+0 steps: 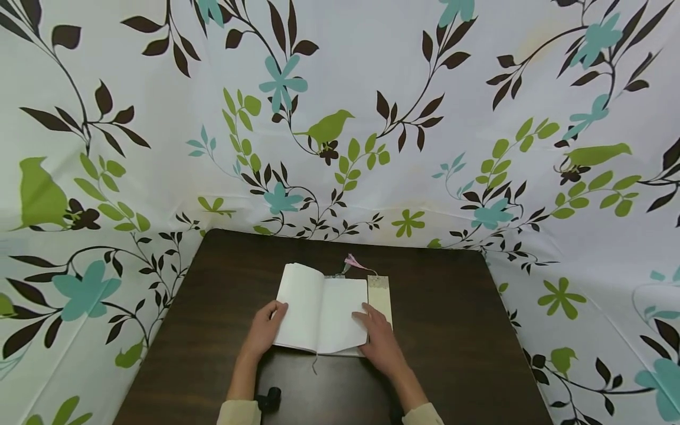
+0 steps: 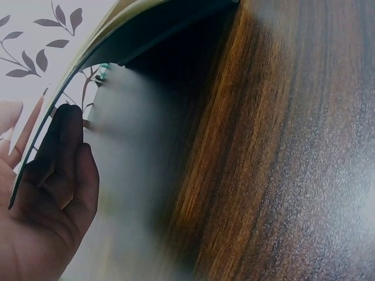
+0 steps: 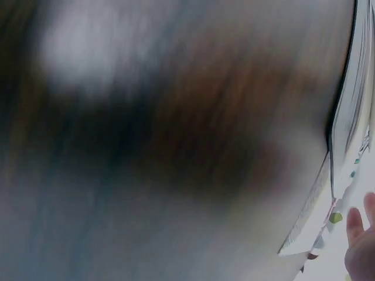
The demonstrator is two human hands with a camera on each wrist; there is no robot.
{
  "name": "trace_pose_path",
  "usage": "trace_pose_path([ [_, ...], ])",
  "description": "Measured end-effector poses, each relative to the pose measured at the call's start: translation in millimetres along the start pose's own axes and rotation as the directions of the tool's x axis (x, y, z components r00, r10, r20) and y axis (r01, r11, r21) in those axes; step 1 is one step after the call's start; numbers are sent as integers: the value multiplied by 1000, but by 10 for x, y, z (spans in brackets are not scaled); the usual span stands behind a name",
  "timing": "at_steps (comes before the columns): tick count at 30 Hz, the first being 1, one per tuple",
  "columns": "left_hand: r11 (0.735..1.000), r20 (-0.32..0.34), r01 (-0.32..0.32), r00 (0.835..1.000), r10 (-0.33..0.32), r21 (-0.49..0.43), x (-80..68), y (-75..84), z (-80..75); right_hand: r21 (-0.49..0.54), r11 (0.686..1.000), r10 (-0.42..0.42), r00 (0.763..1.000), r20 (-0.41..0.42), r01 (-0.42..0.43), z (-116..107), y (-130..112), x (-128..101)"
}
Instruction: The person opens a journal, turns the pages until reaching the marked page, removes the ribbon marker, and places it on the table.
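Observation:
An open notebook [image 1: 299, 304] with blank white pages lies spread before me, its dark cover showing from below in the left wrist view. My left hand [image 1: 262, 327] grips the notebook's left edge, thumb on the page side and fingers behind the cover. That side is raised off the table. My right hand [image 1: 379, 339] rests at the right page's outer edge, its fingers fairly straight and touching the paper. Beside that edge, partly under the notebook, is a pale bookmark-like strip [image 1: 379, 295] with a pink tassel [image 1: 355, 261]. A thin ribbon [image 1: 314, 365] hangs from the spine.
The dark wood-grain table [image 1: 451, 330] extends around the notebook on all sides. Behind and beside it hangs a white cloth [image 1: 175, 165] printed with leaves, birds and flowers. A small black device [image 1: 270, 399] sits at my left wrist.

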State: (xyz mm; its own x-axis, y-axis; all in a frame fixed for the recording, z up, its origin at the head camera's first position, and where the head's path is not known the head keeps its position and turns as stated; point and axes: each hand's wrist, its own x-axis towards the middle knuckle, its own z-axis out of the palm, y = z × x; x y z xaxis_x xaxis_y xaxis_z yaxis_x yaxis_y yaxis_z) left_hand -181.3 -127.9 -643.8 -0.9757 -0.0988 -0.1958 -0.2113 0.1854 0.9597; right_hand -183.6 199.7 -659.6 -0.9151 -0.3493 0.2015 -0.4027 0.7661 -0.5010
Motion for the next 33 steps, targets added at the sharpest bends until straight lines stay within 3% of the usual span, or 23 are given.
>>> trace_pose_path([
  [3,1000,-1,-8,1000,8,-6,4,-7,10,60,997,54,995,-89,-49,28,-24,14],
  [6,1000,-12,3,1000,-3,1,-36,16,35,163,977,156,981,-117,-136,42,-88,13],
  [9,1000,-10,-9,1000,9,2,-64,61,29,295,925,270,960,-71,-238,44,-171,44],
  [13,999,2,-38,999,38,0,-42,19,0,424,844,355,935,18,-329,92,-264,85],
  [18,998,1,-48,999,48,29,-32,-1,2,497,796,341,934,103,-346,186,-421,90],
  [20,999,8,-42,999,42,28,-42,3,8,485,812,310,944,114,-325,226,-478,93],
  [22,999,16,-31,999,30,25,-43,1,14,428,856,286,955,80,-291,265,-518,104],
  [27,999,16,-13,1000,12,30,-41,-14,12,154,960,241,970,-38,-233,329,-572,124],
  [30,999,11,-17,1000,17,32,-34,-17,4,-15,980,196,980,-48,-196,348,-589,141],
  [33,999,10,-23,1000,22,31,-27,-21,-1,-168,975,145,989,-29,-148,370,-611,170],
])
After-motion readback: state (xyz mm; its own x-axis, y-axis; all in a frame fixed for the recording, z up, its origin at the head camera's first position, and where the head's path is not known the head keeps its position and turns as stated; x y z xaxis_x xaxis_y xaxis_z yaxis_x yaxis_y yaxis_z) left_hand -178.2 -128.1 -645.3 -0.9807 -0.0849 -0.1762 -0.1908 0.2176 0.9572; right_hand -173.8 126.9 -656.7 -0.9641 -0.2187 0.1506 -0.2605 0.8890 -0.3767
